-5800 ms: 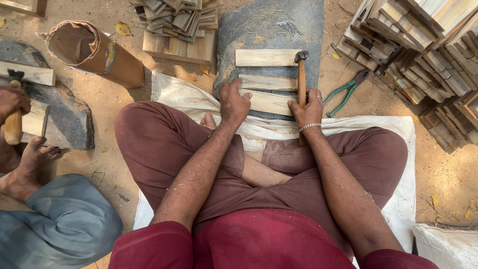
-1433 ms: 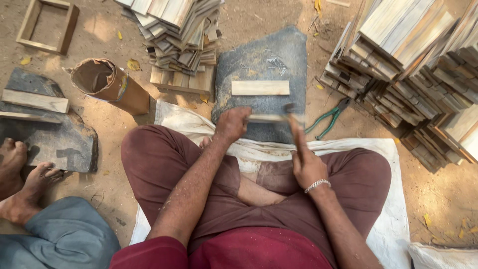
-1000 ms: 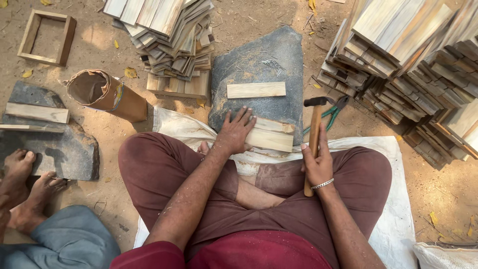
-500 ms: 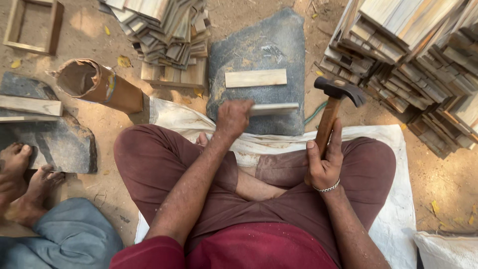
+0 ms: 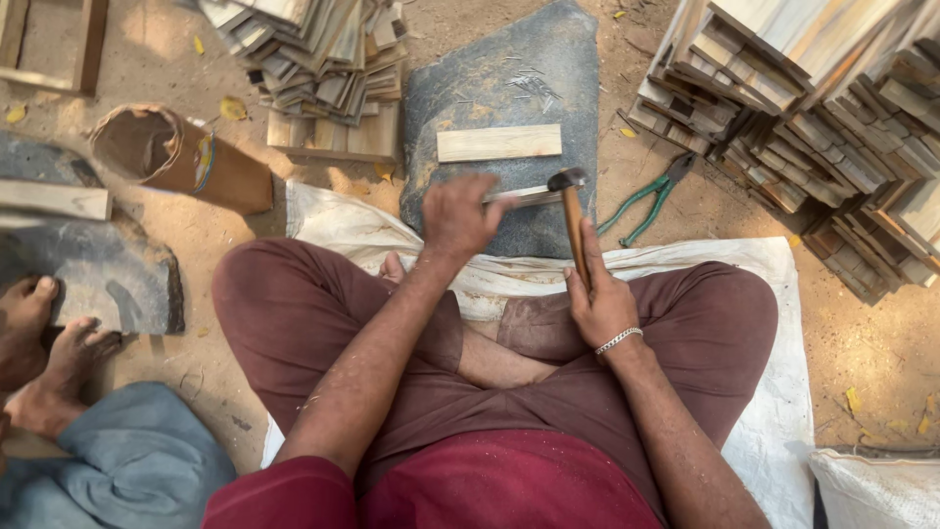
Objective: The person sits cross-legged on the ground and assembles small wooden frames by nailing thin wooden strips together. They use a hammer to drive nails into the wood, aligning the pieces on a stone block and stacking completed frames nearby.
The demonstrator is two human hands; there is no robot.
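The left hand (image 5: 458, 216) has its grip closed on a thin pale wooden strip (image 5: 524, 196) lying on the dark grey stone slab (image 5: 509, 98). The right hand (image 5: 599, 299) has its grip wrapped around a wooden-handled steel hammer (image 5: 571, 211), head touching the strip. Green-handled pliers (image 5: 646, 201) lie in the dirt, right.

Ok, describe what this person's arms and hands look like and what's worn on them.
Both arms are bare from the short red sleeves down. The left hand wears nothing. The right hand has a thin silver chain bracelet at the wrist. No gloves or rings are visible.
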